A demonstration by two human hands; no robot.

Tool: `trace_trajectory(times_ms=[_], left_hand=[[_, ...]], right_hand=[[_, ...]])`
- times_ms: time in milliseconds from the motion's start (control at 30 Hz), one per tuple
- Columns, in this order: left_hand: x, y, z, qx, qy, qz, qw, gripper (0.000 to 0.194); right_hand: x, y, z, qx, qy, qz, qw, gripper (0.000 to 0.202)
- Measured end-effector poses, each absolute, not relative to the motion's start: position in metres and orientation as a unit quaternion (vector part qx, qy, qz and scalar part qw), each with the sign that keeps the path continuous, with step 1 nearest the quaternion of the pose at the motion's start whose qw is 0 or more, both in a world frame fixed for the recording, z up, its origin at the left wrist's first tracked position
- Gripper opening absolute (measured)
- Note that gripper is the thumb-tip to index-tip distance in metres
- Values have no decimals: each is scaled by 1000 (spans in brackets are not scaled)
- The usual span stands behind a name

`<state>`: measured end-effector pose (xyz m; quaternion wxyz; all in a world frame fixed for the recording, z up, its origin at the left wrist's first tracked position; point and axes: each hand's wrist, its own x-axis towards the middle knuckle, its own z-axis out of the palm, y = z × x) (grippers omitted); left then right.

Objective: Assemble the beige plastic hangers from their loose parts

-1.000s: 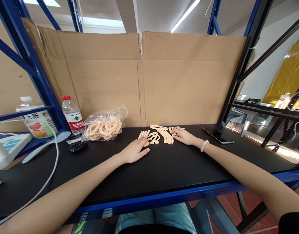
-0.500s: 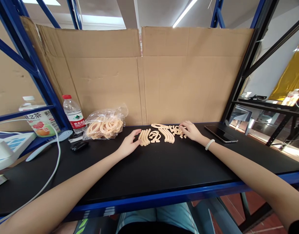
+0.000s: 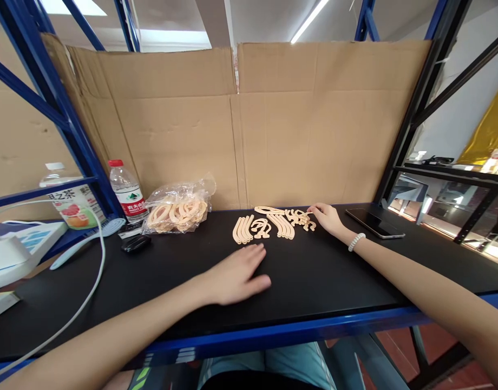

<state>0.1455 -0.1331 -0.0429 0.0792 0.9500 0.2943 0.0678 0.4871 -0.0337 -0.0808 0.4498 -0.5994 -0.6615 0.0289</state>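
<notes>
Pale wooden pieces lie grouped on the black table: a row of curved strips [image 3: 243, 229] at the left, small curved pieces [image 3: 261, 228] beside it, another row of strips [image 3: 282, 226], and a cluster of small wavy pieces [image 3: 300, 218] at the right. Below the left strips, my left hand [image 3: 240, 275] is over the tabletop, palm down, thumb spread, holding nothing. My right hand [image 3: 327, 218] is at the right edge of the cluster, its fingertips pinched at a wavy piece. What sits between those fingertips is too small to make out.
A clear bag of wooden rings [image 3: 178, 212], a red-capped bottle [image 3: 128, 195], a black mouse-like object [image 3: 136, 243] and a pale blue brush [image 3: 80, 246] are on the left. A white cable [image 3: 99, 271] curves nearby. A phone [image 3: 374, 223] lies right. Cardboard [image 3: 281, 141] stands behind.
My left hand has moved away from the left strips, toward the table's front and to the right, and flattened. My right hand has shifted slightly; the view has turned a little.
</notes>
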Motion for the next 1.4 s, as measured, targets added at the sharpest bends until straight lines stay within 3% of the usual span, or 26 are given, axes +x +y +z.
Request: trace_trajectory(times_ms=[100,267,367,600,800,933,1133,1400], left_hand=[[157,-175,-32,969,198,-28,147,86],[160,-205,-15,935,-27,-21,354,48],[160,-202,-16,903,-12,28,428,44],[162,-185,-36,891,54,195,407,27],[157,-166,-42,858,168,233,425,19],[158,-154,-43,875,226,273,329,18],[154,-144,-52,965,162,199,51,23],[155,-151,-54,974,111,193,24,26]], right_hand=[[487,-33,-81,-600,-659,39,452,33],[483,-32,-81,-600,-657,47,454,31],[481,-32,-82,-600,-656,47,455,29],[479,-34,-81,-592,-663,21,457,24],[478,-36,-81,-574,-697,-20,430,22],[478,-36,-79,-565,-722,-51,395,21],[464,-17,-56,-562,-771,-45,296,25],[414,43,-21,-582,-803,56,117,22]])
